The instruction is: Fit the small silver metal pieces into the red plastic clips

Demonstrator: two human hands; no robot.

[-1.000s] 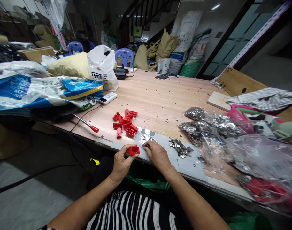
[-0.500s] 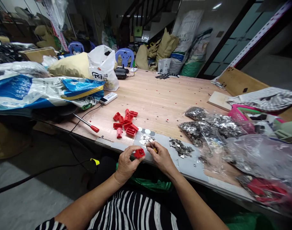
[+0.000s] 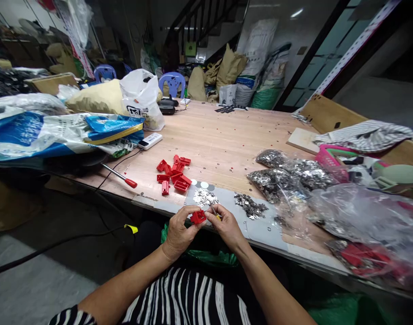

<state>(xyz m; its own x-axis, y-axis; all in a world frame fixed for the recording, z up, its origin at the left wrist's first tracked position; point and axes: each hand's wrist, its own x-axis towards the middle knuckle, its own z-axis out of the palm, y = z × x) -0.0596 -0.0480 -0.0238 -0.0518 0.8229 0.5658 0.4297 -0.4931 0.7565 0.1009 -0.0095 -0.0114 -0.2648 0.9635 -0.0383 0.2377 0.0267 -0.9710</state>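
Observation:
Between the thumb and fingers of my left hand (image 3: 182, 229) is a red plastic housing (image 3: 198, 217), its hollow side up, held just over the table's front edge. My right hand (image 3: 226, 227) is closed around a yellow-handled tool with a thin metal tip (image 3: 218, 217). Its thumb and fingertip meet at the housing's right side; whether a small metal piece is pinched there I cannot tell. Just beyond my hands lies a pile of bright flat metal pieces (image 3: 205, 197). A darker pile of metal clips (image 3: 250, 206) is to the right, and several red housings (image 3: 175, 173) lie loosely heaped to the left.
Clear bags of metal parts (image 3: 277, 183) crowd the table's right side, by a pink basket (image 3: 328, 158). A red-tipped lever (image 3: 130, 183) juts out at left near a white power strip (image 3: 150, 141). Sacks (image 3: 118, 124) cover the left end. Green plastic (image 3: 209, 257) hangs below the edge.
My right hand has come closer to the red housing, its fingertips now against it. The left hand keeps its grip. The whole view has shifted slightly.

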